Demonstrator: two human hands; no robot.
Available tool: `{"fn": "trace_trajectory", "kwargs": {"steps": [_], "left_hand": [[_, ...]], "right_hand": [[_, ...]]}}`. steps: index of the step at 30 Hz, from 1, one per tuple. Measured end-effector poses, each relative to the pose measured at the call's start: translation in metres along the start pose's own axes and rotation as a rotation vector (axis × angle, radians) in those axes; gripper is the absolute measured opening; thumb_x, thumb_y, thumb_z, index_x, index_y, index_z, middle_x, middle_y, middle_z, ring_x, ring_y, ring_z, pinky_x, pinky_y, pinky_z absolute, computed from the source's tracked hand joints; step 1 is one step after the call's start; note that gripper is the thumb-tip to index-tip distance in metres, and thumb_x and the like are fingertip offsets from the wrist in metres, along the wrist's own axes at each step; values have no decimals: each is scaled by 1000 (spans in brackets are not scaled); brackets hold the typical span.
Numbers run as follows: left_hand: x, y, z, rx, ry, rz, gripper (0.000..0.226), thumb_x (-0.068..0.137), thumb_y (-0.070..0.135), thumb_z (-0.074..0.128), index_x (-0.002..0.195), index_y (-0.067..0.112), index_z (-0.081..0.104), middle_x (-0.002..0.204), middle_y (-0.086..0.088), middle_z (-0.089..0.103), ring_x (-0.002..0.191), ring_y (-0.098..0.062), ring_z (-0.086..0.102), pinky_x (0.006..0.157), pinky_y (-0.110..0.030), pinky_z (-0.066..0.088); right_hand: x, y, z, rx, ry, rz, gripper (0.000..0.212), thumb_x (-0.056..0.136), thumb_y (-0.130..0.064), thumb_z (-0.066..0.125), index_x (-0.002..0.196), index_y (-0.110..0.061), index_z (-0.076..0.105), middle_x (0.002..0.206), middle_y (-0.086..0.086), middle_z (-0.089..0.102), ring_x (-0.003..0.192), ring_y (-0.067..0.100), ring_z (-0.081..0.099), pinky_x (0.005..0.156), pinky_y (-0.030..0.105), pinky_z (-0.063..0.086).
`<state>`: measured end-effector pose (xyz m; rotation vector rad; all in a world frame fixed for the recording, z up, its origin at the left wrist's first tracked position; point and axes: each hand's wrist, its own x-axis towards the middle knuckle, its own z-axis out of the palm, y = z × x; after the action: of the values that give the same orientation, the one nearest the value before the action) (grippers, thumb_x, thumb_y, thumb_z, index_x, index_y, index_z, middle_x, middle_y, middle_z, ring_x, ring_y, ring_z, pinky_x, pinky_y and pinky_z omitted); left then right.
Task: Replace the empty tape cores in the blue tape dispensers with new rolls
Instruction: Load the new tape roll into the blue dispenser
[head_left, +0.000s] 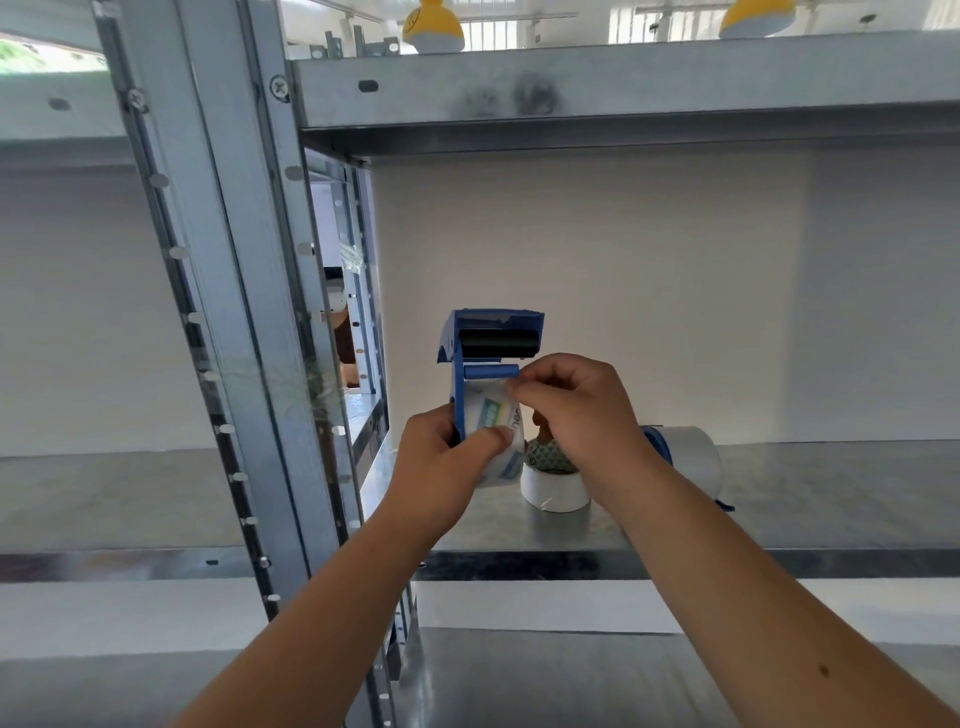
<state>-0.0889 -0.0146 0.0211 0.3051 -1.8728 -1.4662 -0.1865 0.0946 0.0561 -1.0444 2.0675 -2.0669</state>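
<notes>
My right hand (566, 410) is pinching the loose tape end between thumb and fingertips, tight against the blue guide bar (491, 371). My left hand (441, 457) is gripping the blue tape dispenser (493, 332) from its left side, thumb lying across the roll (491, 415) seated in it. The dispenser is standing nose-up in front of me, with the black roller (496, 344) just above the bar, so I'm judging the tape wants feeding upward from the right hand. Below, a spare roll (553, 491) is sitting flat on the shelf (805, 499) and a second dispenser (658, 447) is lying behind my right wrist. The steel upright (249, 312) is crowding the left, with open room to the right.
</notes>
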Motion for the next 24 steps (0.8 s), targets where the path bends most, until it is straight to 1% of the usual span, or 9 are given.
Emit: {"fn": "trace_trajectory", "kwargs": {"steps": [2,4,9,11,13,17,19,22,24], "left_hand": [[-3,0,-1,-38,-29,-18,16,89,17,71,80,28,78,90,-14,78,88,-34,78,80,-49,63],[-7,1,-1,-75,-35,-43,13,86,20,71,81,27,79,95,-19,77,91,-37,77,83,-55,61],[-9,1,-2,-89,-33,-78,16,92,9,68,80,18,74,70,1,73,66,-10,73,59,-22,57],[-9,2,-4,-101,-35,-91,19,93,7,66,78,18,72,65,5,71,60,-5,70,54,-15,54],[-10,3,-6,-110,-18,-106,21,93,6,66,77,18,72,66,3,72,61,-4,72,51,-12,52],[-10,1,-4,-130,-14,-124,16,93,11,67,84,21,74,95,-19,77,87,-33,77,58,-18,58],[-10,0,-4,-130,-11,-121,13,93,11,67,85,18,74,97,-24,75,89,-38,76,61,-22,58],[-10,-3,-5,-132,-21,-114,9,92,10,67,85,10,73,100,-31,72,93,-45,73,68,-32,57],[-9,-5,-6,-143,-16,-129,13,93,10,66,82,12,73,99,-30,72,93,-45,73,67,-31,58]], "right_hand": [[1,-1,4,17,-1,33,22,87,-7,73,71,-23,72,49,-19,59,47,0,52,55,24,46],[1,-1,7,41,17,36,24,87,-4,70,71,-22,70,48,-19,58,46,0,51,54,23,45],[-6,-3,15,70,38,17,27,91,-2,67,78,-26,71,70,-6,66,49,-6,58,44,11,45],[-6,-4,16,83,10,43,30,92,-3,66,84,-32,71,75,-6,67,50,-5,60,44,10,45],[-5,-5,17,90,2,54,35,91,-3,67,83,-37,72,68,-13,64,52,-3,59,48,10,44],[-9,-8,19,113,-51,59,21,87,-2,73,78,-20,80,65,-7,73,56,1,66,50,18,51],[-10,-7,19,92,-57,49,14,85,-5,77,79,-18,80,70,-1,74,59,5,69,50,24,54],[-9,-3,17,56,-45,29,9,83,-9,82,78,-13,76,66,-2,67,52,0,63,46,19,49],[-8,2,16,-2,-56,-16,5,85,-12,81,82,-11,78,68,-2,69,53,-2,61,49,16,49]]}}
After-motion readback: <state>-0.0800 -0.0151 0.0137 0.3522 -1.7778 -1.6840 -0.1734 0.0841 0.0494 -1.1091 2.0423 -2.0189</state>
